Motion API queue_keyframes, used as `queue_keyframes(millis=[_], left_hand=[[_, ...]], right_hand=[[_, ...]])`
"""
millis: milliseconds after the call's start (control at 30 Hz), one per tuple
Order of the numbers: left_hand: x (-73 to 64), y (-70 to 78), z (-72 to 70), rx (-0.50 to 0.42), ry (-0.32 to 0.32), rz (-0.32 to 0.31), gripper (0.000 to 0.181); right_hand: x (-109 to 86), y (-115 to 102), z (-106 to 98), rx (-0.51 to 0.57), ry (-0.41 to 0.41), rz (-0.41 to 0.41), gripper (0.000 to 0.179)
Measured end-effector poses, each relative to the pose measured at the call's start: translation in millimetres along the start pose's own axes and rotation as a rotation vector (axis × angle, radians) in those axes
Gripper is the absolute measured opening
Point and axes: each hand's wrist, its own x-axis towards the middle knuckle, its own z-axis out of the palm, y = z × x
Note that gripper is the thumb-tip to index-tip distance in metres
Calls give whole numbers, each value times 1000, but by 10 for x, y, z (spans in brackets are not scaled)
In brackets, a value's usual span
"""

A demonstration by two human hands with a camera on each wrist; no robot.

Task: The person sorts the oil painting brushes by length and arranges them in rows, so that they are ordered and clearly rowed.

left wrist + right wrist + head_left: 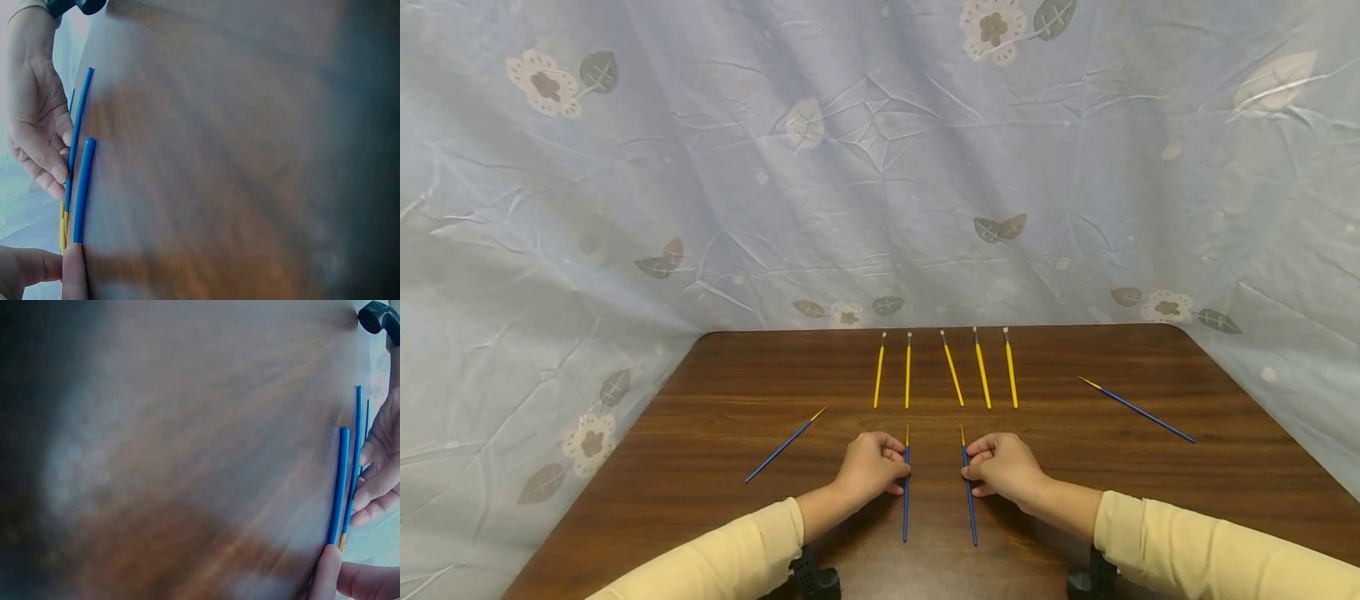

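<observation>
In the head view, my left hand point(872, 468) pinches a slim blue paintbrush point(906, 508) with a yellow ferrule, its tip pointing to the far side of the table. A matching blue paintbrush point(973, 510), leaning slightly, is pinched between the thumb and fingers of my right hand point(1007, 468). The two brushes stand side by side with a gap between them. The left wrist view shows the left hand's brush point(84, 187) close up, fingers at its lower part. From the right wrist, the right hand's brush point(339, 487) appears likewise.
Several yellow-handled brushes point(907, 375) lie in a row near the back edge of the brown wooden table point(700, 433). One blue brush point(784, 447) lies slanted at left, another blue brush point(1142, 412) at right. A patterned curtain point(880, 208) hangs around the table.
</observation>
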Motion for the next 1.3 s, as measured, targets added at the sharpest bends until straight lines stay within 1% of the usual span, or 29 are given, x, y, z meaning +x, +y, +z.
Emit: queue_keyframes(millis=[233, 500, 633, 1067, 1200, 1300], left_hand=[[4, 16, -10, 0, -4, -20, 22], [-19, 49, -39, -33, -21, -21, 25], [-26, 50, -42, -40, -28, -18, 25], [-11, 29, -33, -68, -30, -32, 24], [-14, 40, -55, -94, -40, -50, 25], [-15, 64, -92, -126, -51, -48, 26]], right_hand=[[19, 8, -3, -10, -9, 4, 28], [30, -9, -14, -10, -27, 2, 30], [33, -30, -10, -24, -20, -7, 30], [101, -16, -13, -33, -2, 7, 28], [97, -25, -19, -24, -10, 8, 29], [97, -30, -34, -17, -20, 12, 29]])
